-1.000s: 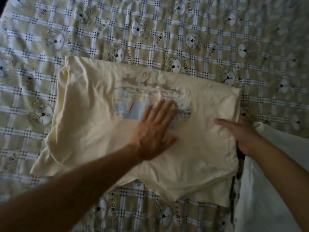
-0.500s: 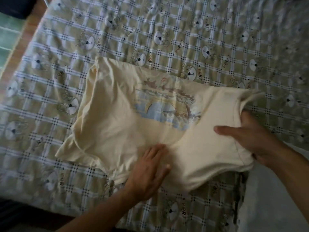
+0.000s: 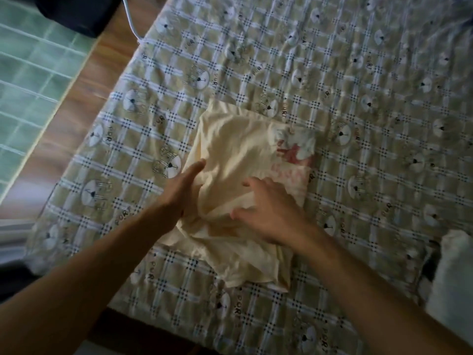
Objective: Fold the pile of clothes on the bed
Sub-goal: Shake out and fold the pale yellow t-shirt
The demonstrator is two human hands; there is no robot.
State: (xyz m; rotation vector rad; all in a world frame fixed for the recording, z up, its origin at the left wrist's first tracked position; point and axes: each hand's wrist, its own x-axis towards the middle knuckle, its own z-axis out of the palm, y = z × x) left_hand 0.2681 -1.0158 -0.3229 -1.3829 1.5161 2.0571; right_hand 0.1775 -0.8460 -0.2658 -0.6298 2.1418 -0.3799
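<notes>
A cream T-shirt (image 3: 230,149) lies bunched and partly folded on the checked bedsheet (image 3: 358,85) in the middle of the view. A pink and white print (image 3: 291,155) shows on its right side. My left hand (image 3: 184,188) lies flat with straight fingers against the shirt's left edge. My right hand (image 3: 268,208) is on top of the shirt, thumb and fingers curled around a raised fold of the fabric. The shirt's lower part (image 3: 250,265) is crumpled toward me, between my forearms.
A white garment (image 3: 455,272) lies at the right edge of the bed. The wooden bed frame (image 3: 71,111) runs along the left, with green floor tiles (image 3: 28,62) beyond. A dark object (image 3: 76,11) and a white cable (image 3: 130,19) are at the top left.
My right hand has carried the shirt's right side over to the left, so the shirt is now narrower and bunched. My left hand moved from the front hem to the left edge. The view shifted right.
</notes>
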